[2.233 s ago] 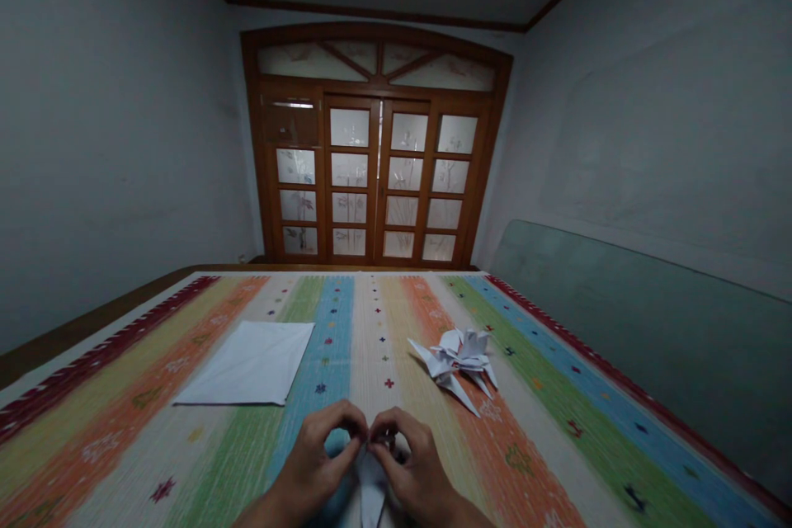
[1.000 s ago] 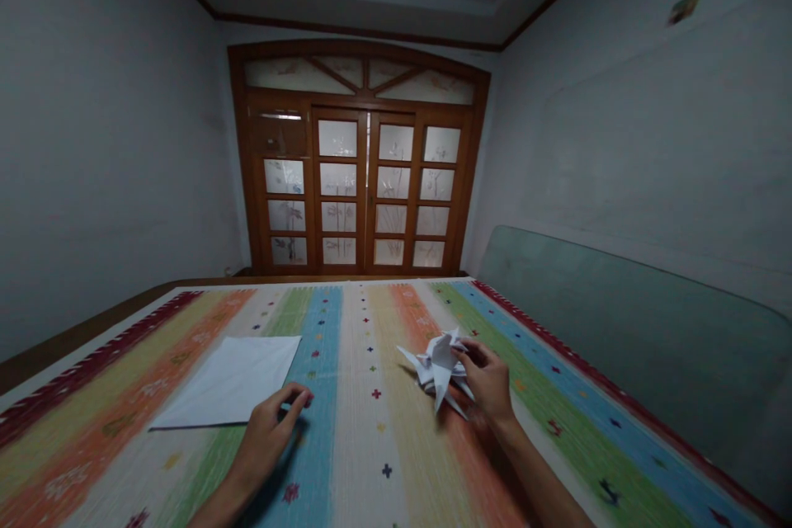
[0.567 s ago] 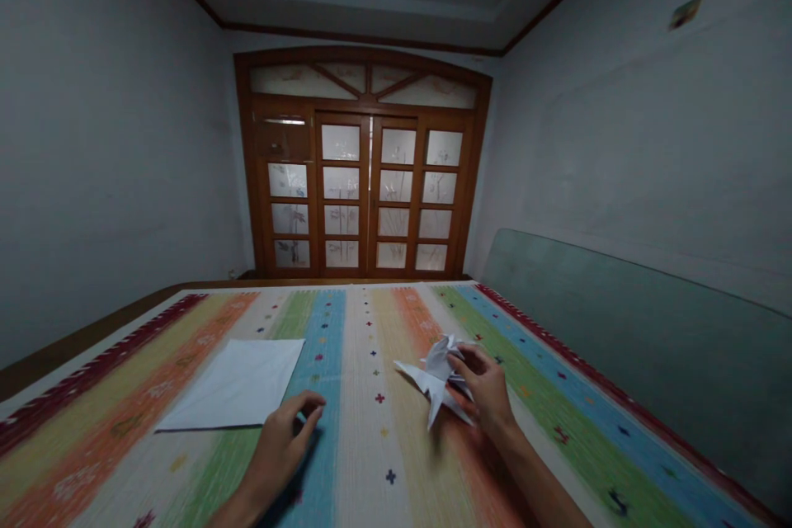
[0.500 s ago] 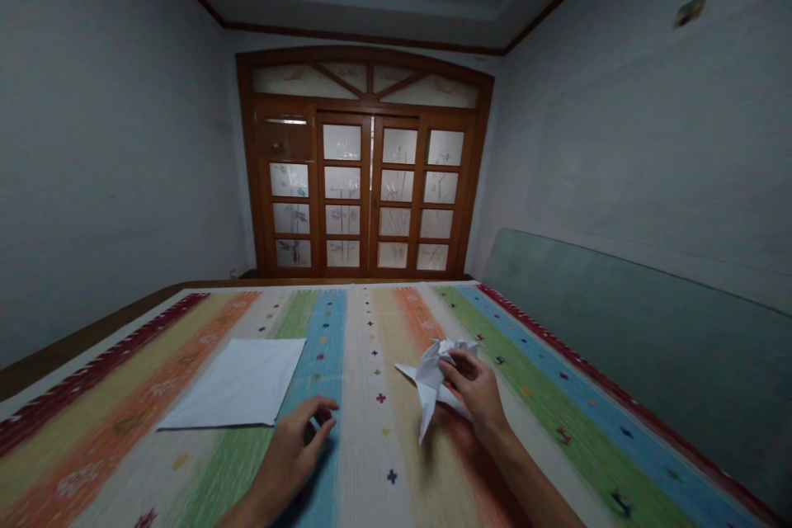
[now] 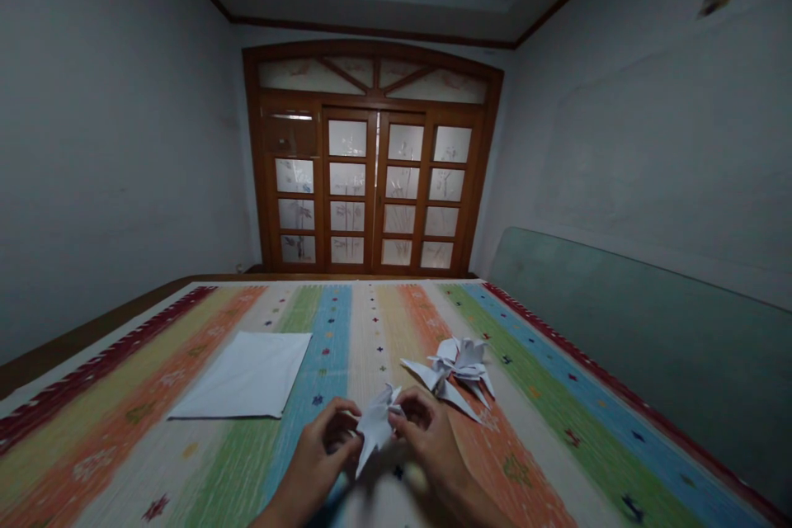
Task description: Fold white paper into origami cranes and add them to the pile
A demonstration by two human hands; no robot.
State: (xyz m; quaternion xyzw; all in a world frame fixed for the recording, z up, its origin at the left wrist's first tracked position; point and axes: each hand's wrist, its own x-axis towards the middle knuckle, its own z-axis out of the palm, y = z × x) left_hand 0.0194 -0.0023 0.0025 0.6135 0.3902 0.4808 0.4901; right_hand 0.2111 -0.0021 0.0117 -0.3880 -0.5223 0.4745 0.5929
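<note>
Moved: right hand (image 5: 433, 439) and folded paper piece (image 5: 376, 421), away from pile, toward left hand
Flat paper (image 5: 247, 375): beyond left hand, apart
Left hand (image 5: 314, 454): curled at piece's left edge, grip unclear
Piece: between hands, long axis slanting, lower tip toward wearer
Right hand: pinching piece's right side, fingertips partly hidden
Folded-paper pile (image 5: 463, 363): beyond right hand, count unclear
</note>
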